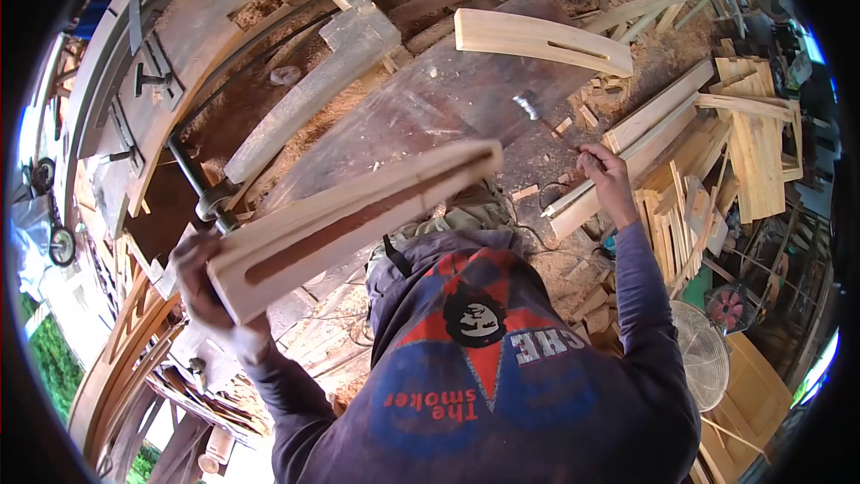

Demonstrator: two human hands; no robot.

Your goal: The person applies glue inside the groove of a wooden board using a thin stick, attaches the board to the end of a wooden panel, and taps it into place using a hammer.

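My left hand (204,285) grips the near end of a slotted wooden piece (358,206), held tilted above the workbench in front of my body. A long rounded slot runs along its side, and the far end is slightly blurred. My right hand (609,181) is apart from this piece, out to the right, with its fingers closed together; what they hold, if anything, is too small to make out. A similar slotted wooden piece (537,43) lies farther back on the dark workbench top (421,108). A small whitish object (526,108) rests between that piece and my right hand.
Long boards (658,116) and stacked planks (752,143) lie on the right. A metal clamp bar (186,166) stands at the left beside a curved timber (313,99). Wood chips and sawdust cover much of the surface. A round fan guard (700,354) is at lower right.
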